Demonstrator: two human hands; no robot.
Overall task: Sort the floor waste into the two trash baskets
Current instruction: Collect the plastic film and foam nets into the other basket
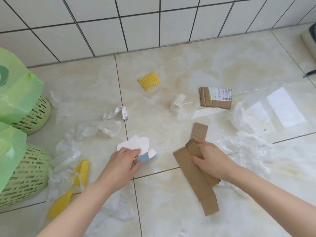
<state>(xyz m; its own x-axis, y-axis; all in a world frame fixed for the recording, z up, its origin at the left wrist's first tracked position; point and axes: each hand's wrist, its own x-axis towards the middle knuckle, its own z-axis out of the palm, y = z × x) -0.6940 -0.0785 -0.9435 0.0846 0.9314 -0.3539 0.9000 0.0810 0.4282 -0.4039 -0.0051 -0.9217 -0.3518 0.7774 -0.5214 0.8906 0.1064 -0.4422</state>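
Two green baskets sit at the left edge of the frame, one [36, 115] above the other [29, 173], both lined with green bags. Low in the centre, the left hand [124, 159] presses down on a torn white and blue paper [136, 145] lying on the floor [162, 202], fingers curled over its lower edge and pinching it. To the right, the right hand [212, 159] grips a long cardboard strip [198, 178], fingers curled over its folded upper end, which touches a smaller cardboard piece [200, 130] above. Further up right lies a labelled cardboard scrap [215, 98]. A yellow foam net [149, 81] lies upper centre, and two more [82, 171] lie lower left beside the lower basket. Clear plastic film [100, 129] is scattered around both hands, and a crumpled receipt [119, 112] lies left of centre.
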